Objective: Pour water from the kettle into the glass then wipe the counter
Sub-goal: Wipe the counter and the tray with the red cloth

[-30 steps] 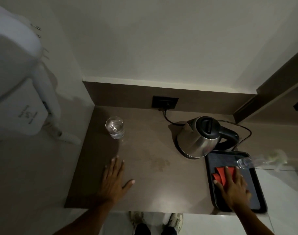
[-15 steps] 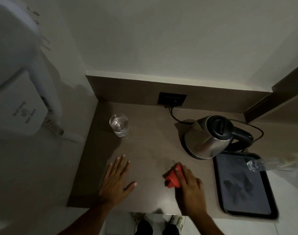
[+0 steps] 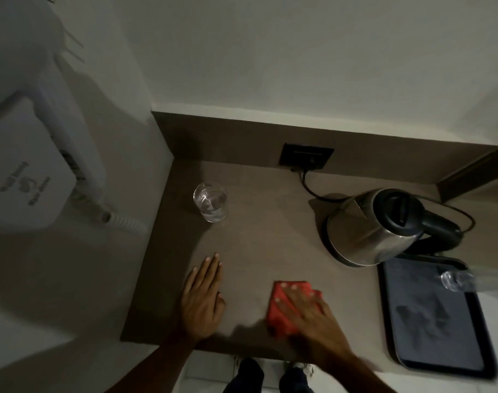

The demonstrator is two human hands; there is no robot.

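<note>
A clear glass [image 3: 211, 205] with water stands at the back left of the brown counter [image 3: 267, 231]. The steel kettle [image 3: 375, 225] with a black lid and handle sits on its base at the right. My right hand [image 3: 310, 316] lies flat on a red cloth [image 3: 282, 310], pressing it to the counter near the front edge. To its left my left hand [image 3: 202, 296] rests palm down on the counter, fingers together, holding nothing.
A black tray [image 3: 437, 319] lies at the front right, a clear plastic bottle [image 3: 463, 279] lying over its far corner. The kettle's cord runs to a black socket [image 3: 307, 160] on the back wall. A white wall unit [image 3: 29, 171] hangs at the left.
My right hand took the red cloth off the tray and brought it left onto the counter, where it now lies spread flat under the palm. My left hand stayed put.
</note>
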